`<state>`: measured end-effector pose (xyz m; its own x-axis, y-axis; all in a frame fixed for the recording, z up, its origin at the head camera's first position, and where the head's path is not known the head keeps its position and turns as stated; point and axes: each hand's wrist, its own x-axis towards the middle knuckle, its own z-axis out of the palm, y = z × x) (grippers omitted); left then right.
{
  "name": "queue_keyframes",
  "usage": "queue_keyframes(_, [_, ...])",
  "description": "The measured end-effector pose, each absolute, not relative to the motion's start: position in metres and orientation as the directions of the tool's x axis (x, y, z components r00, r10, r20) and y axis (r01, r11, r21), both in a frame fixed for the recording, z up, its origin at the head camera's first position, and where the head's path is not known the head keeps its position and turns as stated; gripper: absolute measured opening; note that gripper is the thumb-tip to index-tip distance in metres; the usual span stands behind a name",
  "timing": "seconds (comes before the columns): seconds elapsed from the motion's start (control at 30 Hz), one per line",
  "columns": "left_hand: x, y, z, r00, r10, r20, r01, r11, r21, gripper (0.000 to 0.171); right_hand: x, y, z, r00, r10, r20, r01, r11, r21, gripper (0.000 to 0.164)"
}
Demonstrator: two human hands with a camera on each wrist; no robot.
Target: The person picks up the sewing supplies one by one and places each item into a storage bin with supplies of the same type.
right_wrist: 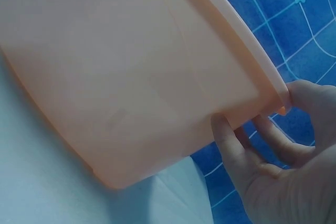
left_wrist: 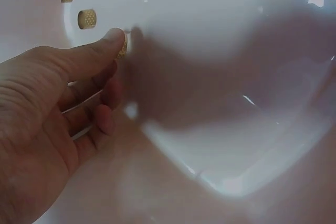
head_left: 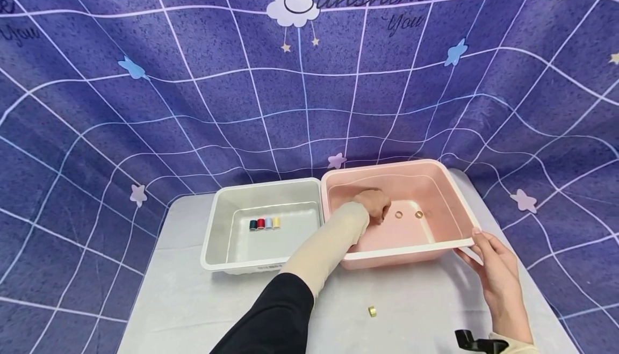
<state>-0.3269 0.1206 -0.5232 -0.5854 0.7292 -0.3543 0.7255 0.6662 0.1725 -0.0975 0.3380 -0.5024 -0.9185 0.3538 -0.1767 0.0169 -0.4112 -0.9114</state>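
Observation:
Inside the pink bin (head_left: 391, 252), my left hand (head_left: 374, 203) reaches down to the floor. The left wrist view shows its thumb and forefinger pinching a gold dimpled ring thimble (left_wrist: 123, 51), partly covered by the thumb. Two more ring thimbles (left_wrist: 91, 19) lie beyond the fingertips on the bin floor. My right hand (head_left: 500, 273) grips the bin's near right corner, thumb on the rim and fingers underneath, as the right wrist view (right_wrist: 283, 156) also shows.
A grey-white bin (head_left: 210, 236) stands against the pink one on the left, with several thread spools (head_left: 261, 224) in a row inside. One more gold ring thimble (head_left: 372, 311) lies on the white-covered table (head_left: 425, 305) in front. A purple patterned curtain (head_left: 271, 96) hangs behind.

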Motion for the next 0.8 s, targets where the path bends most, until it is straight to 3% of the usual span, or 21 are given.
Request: queue_keyframes(0.8, [-0.333, 0.129, -0.538, -0.557, 0.768, -0.317, 0.782, 0.613, 0.111, 0.013, -0.098, 0.338, -0.503, -0.907, 0.371, -0.199, 0.041, -0.393, -0.919, 0.012])
